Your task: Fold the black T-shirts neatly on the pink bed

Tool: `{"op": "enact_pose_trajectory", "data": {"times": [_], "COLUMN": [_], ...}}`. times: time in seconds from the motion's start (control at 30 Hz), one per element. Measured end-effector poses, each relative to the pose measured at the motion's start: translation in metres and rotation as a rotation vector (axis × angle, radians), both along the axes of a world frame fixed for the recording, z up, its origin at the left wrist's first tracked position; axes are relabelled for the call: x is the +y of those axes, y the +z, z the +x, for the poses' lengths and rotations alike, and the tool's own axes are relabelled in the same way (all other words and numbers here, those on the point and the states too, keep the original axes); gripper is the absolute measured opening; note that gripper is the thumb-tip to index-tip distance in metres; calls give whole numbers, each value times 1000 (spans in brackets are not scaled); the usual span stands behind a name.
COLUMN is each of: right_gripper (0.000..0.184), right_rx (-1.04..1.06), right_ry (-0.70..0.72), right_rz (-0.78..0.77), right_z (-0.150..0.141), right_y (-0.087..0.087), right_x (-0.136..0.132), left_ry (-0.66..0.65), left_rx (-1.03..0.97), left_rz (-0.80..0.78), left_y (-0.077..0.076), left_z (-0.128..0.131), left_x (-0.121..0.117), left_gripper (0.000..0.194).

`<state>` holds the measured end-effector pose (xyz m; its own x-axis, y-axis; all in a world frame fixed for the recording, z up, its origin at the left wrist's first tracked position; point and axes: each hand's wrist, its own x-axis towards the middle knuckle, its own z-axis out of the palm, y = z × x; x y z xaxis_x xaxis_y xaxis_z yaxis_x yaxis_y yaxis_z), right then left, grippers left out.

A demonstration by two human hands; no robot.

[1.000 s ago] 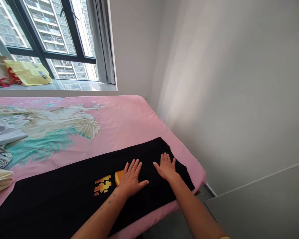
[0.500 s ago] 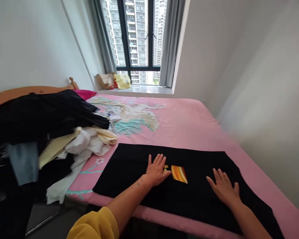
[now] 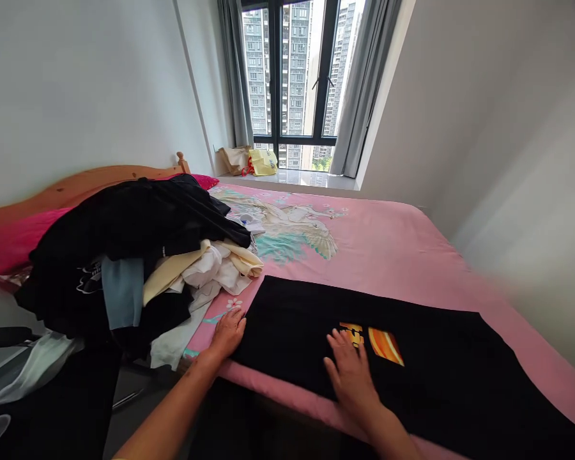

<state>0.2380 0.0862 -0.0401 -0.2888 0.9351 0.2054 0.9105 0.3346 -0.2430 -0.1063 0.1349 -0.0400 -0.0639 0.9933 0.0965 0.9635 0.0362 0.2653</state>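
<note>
A black garment (image 3: 297,332) lies spread out along the near edge of the bed. It looks like a T-shirt folded lengthwise, with an orange and gold print (image 3: 386,346) in the middle. My left hand (image 3: 229,332) rests at the garment's left end, fingers laid over its edge and the pink sheet. Over the cloth, just left of and below the print, my right hand (image 3: 351,370) lies palm down with fingers spread. The garment's right end runs toward the lower right of the view.
A heap of clothes (image 3: 144,217), mostly black with cream, white and grey-blue pieces, sits on the left. Under everything is a pink patterned bed sheet (image 3: 402,255). Beyond are a wooden headboard (image 3: 110,171), a window sill with bags (image 3: 262,162), and a wall at right.
My left hand has moved left from the print to the garment's left end. My right hand has shifted left, from the right part of the cloth to beside the print. The view has turned left.
</note>
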Motion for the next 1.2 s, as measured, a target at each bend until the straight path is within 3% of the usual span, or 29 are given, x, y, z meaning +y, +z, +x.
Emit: {"op": "enact_pose_trajectory", "data": {"times": [0.13,0.3,0.43,0.53,0.67,0.8,1.0,1.2], "right_gripper": [49,48,48,49,50,52,52,51], "right_rx": [86,168,161,154,134,121,129,156], "right_ry": [142,187,169,119,72,66,42,-18], "right_rz": [-96,-107,-123,-130,-145,-118,-68,-43], "right_z": [-74,-136,-169,-188,-205,-210,-208,-207], "right_y": [17,30,29,18,-4,-20,-22,-19], "right_x": [6,28,58,79,91,88,86,86], "left_ry": [-88,-249,-305,-319,-280,-158,17,150], "left_rx": [-60,-89,-57,-29,24,71,113,174], "left_rz": [23,-60,-156,-141,-66,-34,-31,60], "left_y": [-3,1,4,1,-9,-16,-14,-25], "left_z": [-22,-46,-50,-49,-45,-36,-11,1], "left_x": [-21,-36,-39,-39,-41,-41,-35,-15], "left_gripper": [44,51,67,67,54,52,62,57]}}
